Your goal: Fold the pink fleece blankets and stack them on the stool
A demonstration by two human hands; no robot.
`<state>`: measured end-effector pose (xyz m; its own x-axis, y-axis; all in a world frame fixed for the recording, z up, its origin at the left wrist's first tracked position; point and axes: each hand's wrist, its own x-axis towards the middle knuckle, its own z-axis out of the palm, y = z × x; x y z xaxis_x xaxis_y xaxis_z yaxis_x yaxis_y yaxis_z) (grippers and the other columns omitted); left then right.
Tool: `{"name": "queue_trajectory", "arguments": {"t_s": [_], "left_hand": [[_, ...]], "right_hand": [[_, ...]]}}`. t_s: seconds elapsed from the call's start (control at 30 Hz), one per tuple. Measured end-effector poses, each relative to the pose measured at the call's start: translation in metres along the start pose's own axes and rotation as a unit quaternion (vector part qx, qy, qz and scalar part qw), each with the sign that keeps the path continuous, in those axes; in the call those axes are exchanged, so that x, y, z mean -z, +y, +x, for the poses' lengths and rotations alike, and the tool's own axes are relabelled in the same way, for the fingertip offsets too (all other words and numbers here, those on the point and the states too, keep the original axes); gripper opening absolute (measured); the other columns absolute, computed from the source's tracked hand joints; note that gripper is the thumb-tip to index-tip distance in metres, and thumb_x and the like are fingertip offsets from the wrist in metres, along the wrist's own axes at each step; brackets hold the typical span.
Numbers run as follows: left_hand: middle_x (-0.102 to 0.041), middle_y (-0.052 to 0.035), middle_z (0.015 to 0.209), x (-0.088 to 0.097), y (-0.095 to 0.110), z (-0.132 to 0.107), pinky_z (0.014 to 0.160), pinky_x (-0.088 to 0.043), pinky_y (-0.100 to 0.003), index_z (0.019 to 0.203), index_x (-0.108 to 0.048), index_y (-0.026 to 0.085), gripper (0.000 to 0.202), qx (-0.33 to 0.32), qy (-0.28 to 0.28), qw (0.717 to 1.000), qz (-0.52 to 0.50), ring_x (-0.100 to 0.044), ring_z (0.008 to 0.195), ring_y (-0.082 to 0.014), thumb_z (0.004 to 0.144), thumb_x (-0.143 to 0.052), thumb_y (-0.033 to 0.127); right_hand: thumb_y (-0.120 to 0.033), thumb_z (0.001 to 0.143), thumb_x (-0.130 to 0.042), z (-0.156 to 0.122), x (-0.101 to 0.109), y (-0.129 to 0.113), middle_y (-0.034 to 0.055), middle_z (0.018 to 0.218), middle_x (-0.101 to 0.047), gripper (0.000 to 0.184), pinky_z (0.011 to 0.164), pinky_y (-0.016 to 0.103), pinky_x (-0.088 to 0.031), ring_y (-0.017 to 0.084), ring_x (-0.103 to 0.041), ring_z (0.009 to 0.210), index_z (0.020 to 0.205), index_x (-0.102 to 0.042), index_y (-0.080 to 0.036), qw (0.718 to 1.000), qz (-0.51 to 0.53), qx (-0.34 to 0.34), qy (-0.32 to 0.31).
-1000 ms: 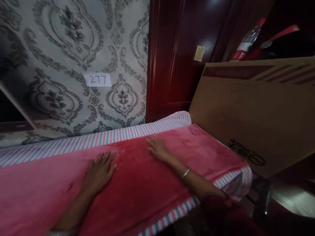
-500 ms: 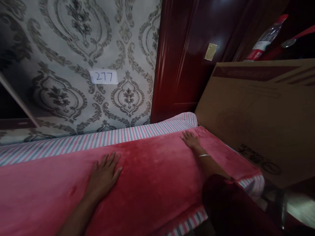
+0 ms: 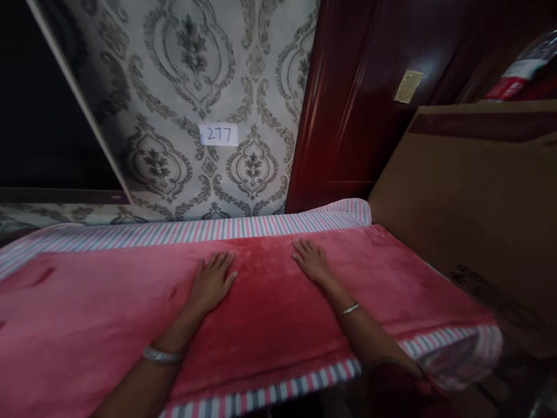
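A red plush cloth (image 3: 270,313) lies spread over a long surface, with striped fabric (image 3: 209,230) in pink, grey and white showing along its back and front edges. My left hand (image 3: 212,283) rests flat on the cloth left of the middle, fingers spread, a silver bangle on that wrist. To the right, my right hand (image 3: 311,261) lies palm down near the back edge, its fingers also stretched out; a thin bangle circles this wrist. Neither hand grips anything. Under and between them the pile looks darker red than at the sides.
Patterned wallpaper with a paper label (image 3: 219,134) reading 277 rises behind. A dark screen (image 3: 52,116) is at the left. At the right stand a dark red wooden panel (image 3: 335,116), a large cardboard box (image 3: 470,203) and a bottle (image 3: 517,72) behind it.
My right hand has slid leftward across the cloth, closer to my left hand. The view has turned left, so more of the screen shows. My left hand stays flat on the cloth.
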<state>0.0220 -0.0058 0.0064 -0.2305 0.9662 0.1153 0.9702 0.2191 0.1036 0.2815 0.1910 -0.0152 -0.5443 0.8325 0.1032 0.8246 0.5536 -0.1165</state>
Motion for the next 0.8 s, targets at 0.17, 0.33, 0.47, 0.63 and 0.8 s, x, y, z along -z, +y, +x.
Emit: {"name": "queue_trajectory", "arguments": {"t_s": [0.17, 0.33, 0.47, 0.63, 0.8], "left_hand": [[-0.03, -0.0141, 0.162, 0.003, 0.034, 0.008, 0.122, -0.014, -0.058, 0.154, -0.034, 0.017, 0.062, -0.068, -0.038, 0.996, -0.039, -0.024, 0.151, -0.0298, 0.099, -0.036, 0.047], [-0.028, -0.0151, 0.162, -0.005, 0.108, 0.06, 0.124, -0.011, -0.057, 0.155, -0.032, 0.017, 0.068, -0.184, -0.061, 0.976, -0.099, -0.021, 0.152, -0.0305, 0.099, -0.033, 0.056], [-0.027, -0.0153, 0.163, -0.026, 0.134, 0.095, 0.123, -0.01, -0.059, 0.154, -0.034, 0.016, 0.068, -0.154, -0.046, 0.982, -0.102, -0.021, 0.152, -0.0303, 0.1, -0.027, 0.057], [-0.026, -0.0135, 0.163, -0.039, 0.095, 0.104, 0.122, -0.01, -0.058, 0.155, -0.034, 0.021, 0.069, -0.122, -0.047, 0.989, -0.062, -0.02, 0.152, -0.0313, 0.098, -0.026, 0.06], [-0.028, -0.0138, 0.162, -0.007, -0.016, 0.075, 0.12, -0.015, -0.06, 0.154, -0.034, 0.021, 0.066, 0.009, -0.055, 0.998, -0.002, -0.022, 0.151, -0.0336, 0.099, -0.03, 0.055]], "right_hand": [[-0.048, 0.104, -0.025, -0.008, -0.009, -0.003, 0.005, 0.164, -0.028, 0.055, 0.117, 0.054, -0.023, 0.028, -0.024, 0.15, 0.155, -0.034, -0.03, 1.0, -0.013, -0.008, 0.01], [-0.045, 0.104, -0.024, -0.007, -0.014, 0.002, 0.005, 0.163, -0.028, 0.055, 0.117, 0.053, -0.025, 0.028, -0.026, 0.149, 0.155, -0.035, -0.028, 0.999, -0.038, 0.003, 0.022], [-0.042, 0.104, -0.024, -0.006, -0.021, 0.005, 0.0055, 0.163, -0.029, 0.054, 0.116, 0.053, -0.027, 0.028, -0.028, 0.149, 0.155, -0.036, -0.029, 0.998, -0.053, 0.012, 0.024], [-0.047, 0.103, -0.022, -0.003, -0.03, 0.01, 0.0034, 0.163, -0.03, 0.056, 0.115, 0.054, -0.028, 0.028, -0.028, 0.148, 0.155, -0.035, -0.032, 0.998, -0.045, 0.015, 0.034], [-0.044, 0.102, -0.023, -0.002, -0.03, 0.01, 0.0034, 0.162, -0.032, 0.055, 0.115, 0.055, -0.027, 0.028, -0.029, 0.148, 0.154, -0.037, -0.032, 0.999, -0.038, 0.014, 0.033]]}}
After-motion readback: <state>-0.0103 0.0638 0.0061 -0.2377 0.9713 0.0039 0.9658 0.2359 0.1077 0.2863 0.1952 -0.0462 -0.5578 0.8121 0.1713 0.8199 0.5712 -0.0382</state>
